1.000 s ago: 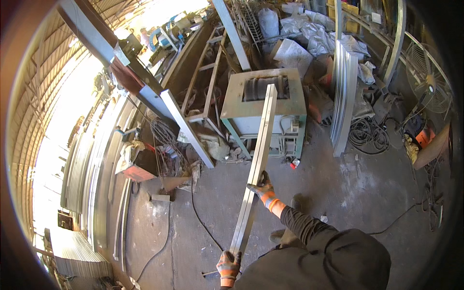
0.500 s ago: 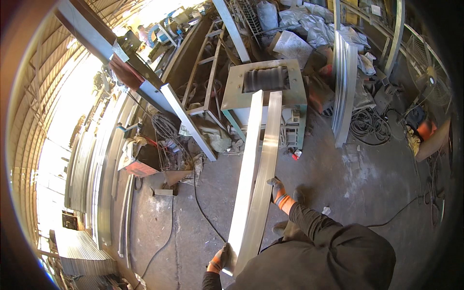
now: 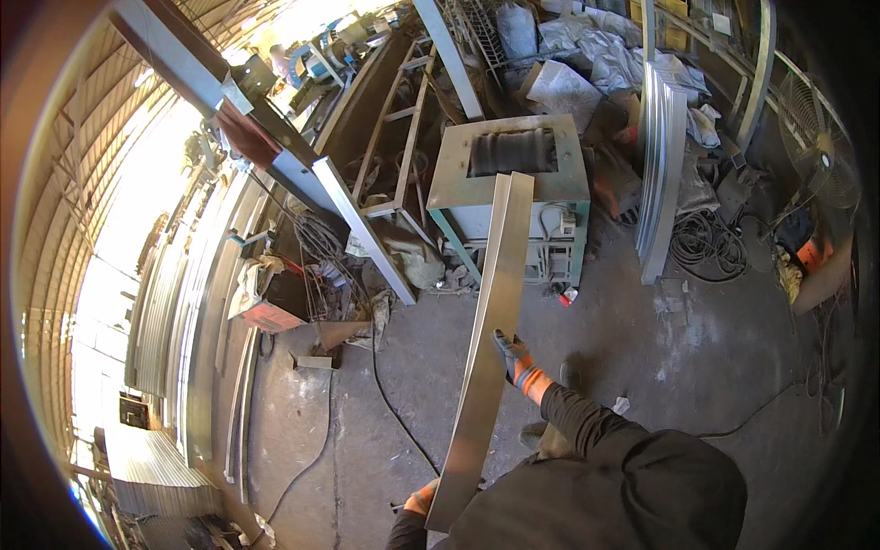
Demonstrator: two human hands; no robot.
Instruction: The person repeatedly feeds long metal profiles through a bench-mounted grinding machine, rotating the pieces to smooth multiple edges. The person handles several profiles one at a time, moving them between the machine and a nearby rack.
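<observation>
I hold a long, narrow strip of sheet metal (image 3: 484,367) that runs from my waist up toward a grey-green roller machine (image 3: 550,174). Its far end reaches the machine's top front edge. My left hand (image 3: 423,500), in an orange glove, grips the strip's near end at the lower edge of the view. My right hand (image 3: 512,357), in a grey and orange glove with a dark sleeve behind it, clasps the strip's right edge about halfway along. The strip's broad face is turned up toward me.
Curved metal sheets (image 3: 656,165) lean upright to the right of the machine, with cable coils (image 3: 701,243) and a standing fan (image 3: 822,147) beyond. A black cable (image 3: 392,403) crosses the concrete floor. Stacked sheets (image 3: 170,302), a steel beam (image 3: 275,160) and a metal frame (image 3: 396,119) crowd the left.
The strip has rotated from nearly edge-on to face-up and shifted slightly right. My right hand has slid lower along its right edge; my left hand stays on the near end.
</observation>
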